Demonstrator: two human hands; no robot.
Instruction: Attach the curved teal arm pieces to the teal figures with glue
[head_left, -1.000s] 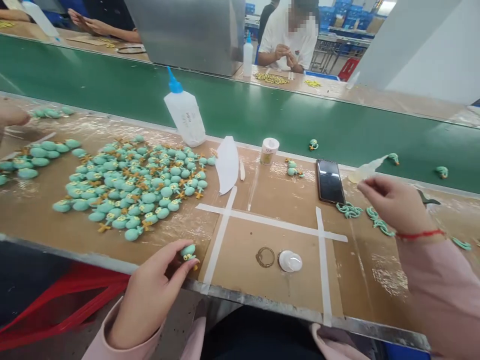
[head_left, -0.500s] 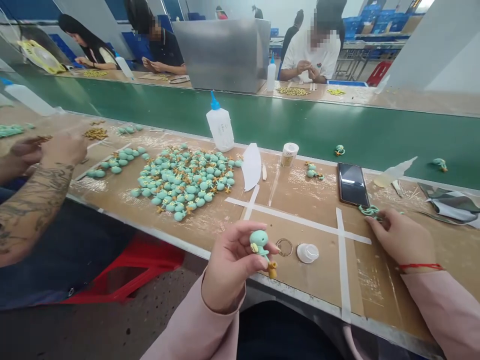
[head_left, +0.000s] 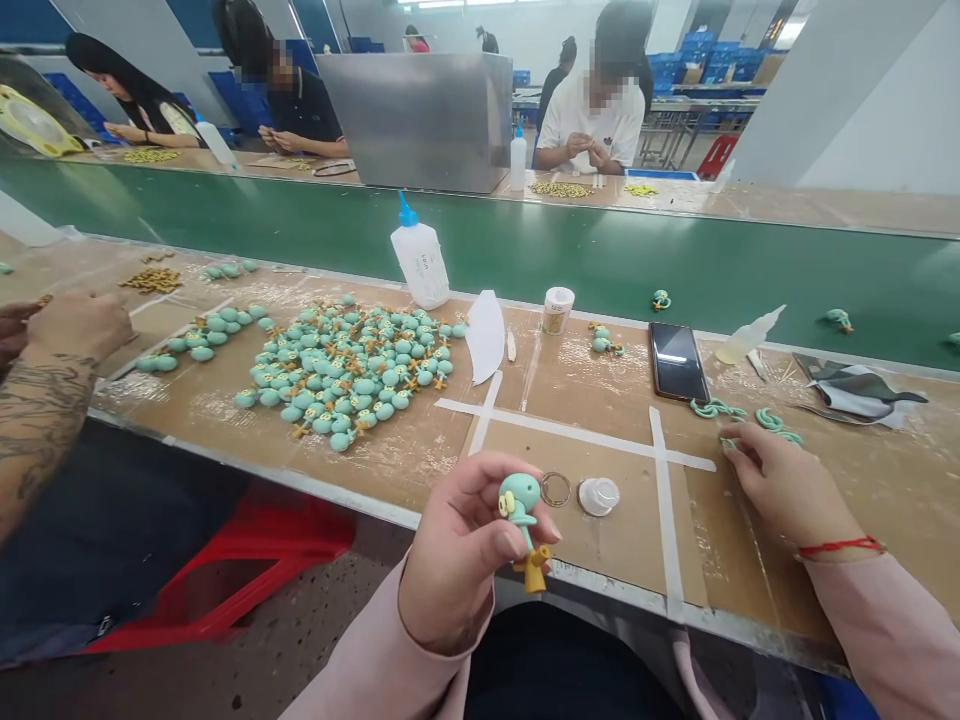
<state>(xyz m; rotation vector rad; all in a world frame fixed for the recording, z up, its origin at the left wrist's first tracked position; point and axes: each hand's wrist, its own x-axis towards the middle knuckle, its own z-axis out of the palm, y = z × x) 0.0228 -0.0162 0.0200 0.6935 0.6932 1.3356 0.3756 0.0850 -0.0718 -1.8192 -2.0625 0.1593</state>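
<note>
My left hand [head_left: 469,545] is closed around a small mint-green figurine [head_left: 519,495] with a round head, yellow eyes and an orange-brown base, held above the table's near edge. My right hand [head_left: 787,490] rests low over the table at the right, thumb and fingers pinched. A small mint-green piece [head_left: 725,441] shows at its fingertips, mostly hidden. Just beyond that hand lie curved mint-green pieces [head_left: 778,425]. A metal ring [head_left: 555,489] and a small clear cap [head_left: 598,496] sit to the right of the figurine.
A large heap of similar figurines [head_left: 352,365] lies left of centre. Behind are a white squeeze bottle [head_left: 420,265], a small white jar [head_left: 558,310] and a phone [head_left: 678,361]. A green belt [head_left: 495,235] runs across. A neighbour's tattooed arm [head_left: 52,400] is at left; co-workers sit opposite.
My right hand has drawn back from the curved green pieces, exposing them, with a small piece at its fingertips. The figurine in my left hand has turned, showing more of its yellow eyes.
</note>
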